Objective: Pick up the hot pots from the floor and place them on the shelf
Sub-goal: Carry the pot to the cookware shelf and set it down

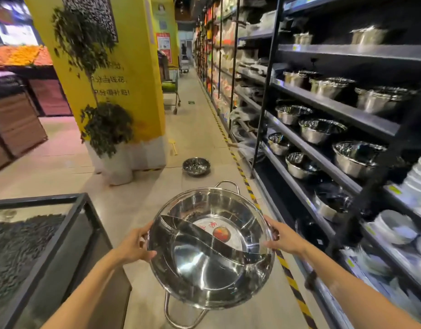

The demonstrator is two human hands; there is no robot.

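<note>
Steel divided hot pot [210,248] gripped by both hands, handles pointing near and far

Beige tiled floor [200,129]; yellow pillar [138,67], blurred.

Pot [210,248] between hands, shelf [335,110] rightward

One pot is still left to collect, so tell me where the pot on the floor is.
The pot on the floor sits mid-aisle ahead, beyond the divided pot held in both hands, between the yellow pillar on the left and the shelves on the right.
</note>
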